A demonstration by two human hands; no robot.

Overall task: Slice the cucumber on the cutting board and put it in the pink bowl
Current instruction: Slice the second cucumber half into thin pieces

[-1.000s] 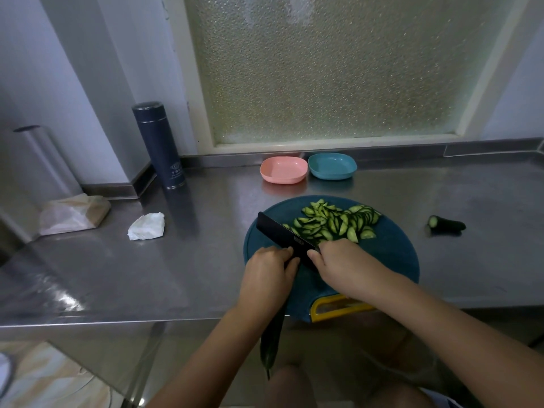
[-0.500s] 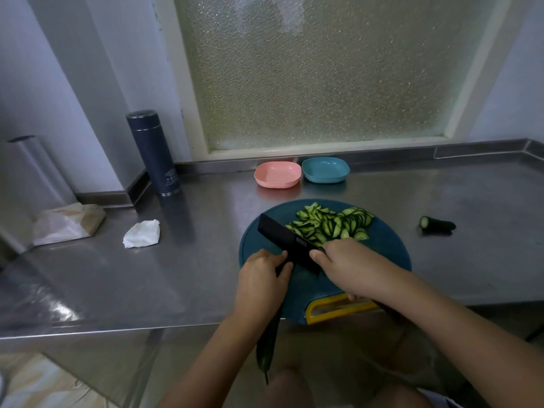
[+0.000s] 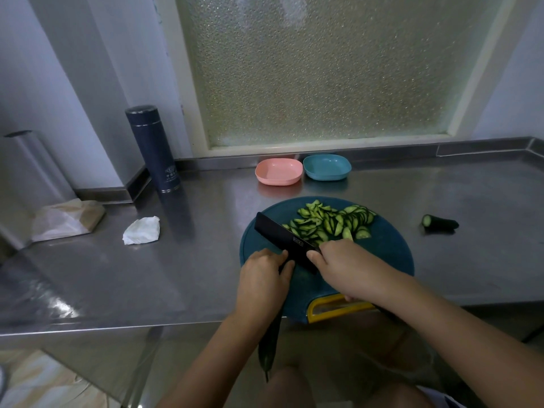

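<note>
At the near left of the round teal plastic cutting board [image 3: 391,260] with its yellow handle: the left hand [image 3: 262,278], fingers curled down over a long dark green cucumber [image 3: 269,346], pinning it to the board. Free end of that cucumber jutting off the board's near edge, past the lip of the stainless steel counter [image 3: 147,275].

Just right of it, over the board's middle: the right hand [image 3: 350,269], wrapped tight round the handle of a black rectangular knife [image 3: 282,238], handle hidden inside the fist. Blade slanted across the board's left half, its rear end between the two hands. Cannot tell whether the left thumb touches the blade.

Heaped on the board's far half, just beyond the blade: green pale-centred slices [image 3: 329,222], overlapping in a row toward the right.

Beyond the board's far edge, apart from it: a shallow rounded-square pink bowl [image 3: 279,171], with a matching teal bowl [image 3: 327,167] close at its right.

Well right of the board: a short dark cucumber end piece [image 3: 440,222] on its side.

Left of the board: a crumpled white tissue [image 3: 142,230]. Farther left: a crinkled bag [image 3: 67,219]. Back left, by the wall: a tall navy cylindrical flask [image 3: 153,148], upright.
</note>
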